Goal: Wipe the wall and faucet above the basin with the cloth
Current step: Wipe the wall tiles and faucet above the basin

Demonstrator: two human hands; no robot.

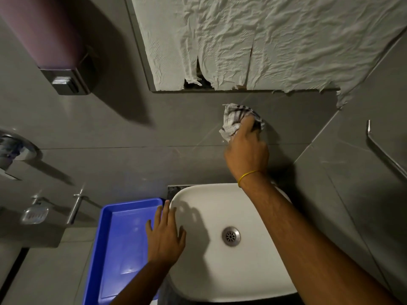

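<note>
My right hand (246, 150) is closed round a bunched cloth (236, 121), fingers curled over it and pressing it flat to the wall (154, 124) at about one o'clock from the basin (253, 271). The cloth sits just under the lower edge of the mirror (220, 90), which is covered in crumpled paper (264, 40), torn along the bottom. I judge the wad is bunched so the palm can push hard on the tile; a loose tail hangs out at the hand's ten o'clock side.

My left hand (165, 236) holds nothing. It lies open, fingers spread, on the basin's rim at nine o'clock, where the rim meets the blue tray (105, 249). That looks like a brace, taking my weight as I lean in to reach up the wall.

The basin is empty: bare white bowl, a metal drain (230, 236) in the middle, no standing water that I can see. The tray is empty too, only glare on its floor. A soap dish (34, 214) at nine o'clock is too small for me to say what it holds. A dispenser (55, 51) hangs at eleven o'clock and a rail (383, 150) at three.

I cannot find the faucet above the basin; my right forearm covers the back rim where it might stand. So the wall is in hand, and I judge the faucet is yet to come.
</note>
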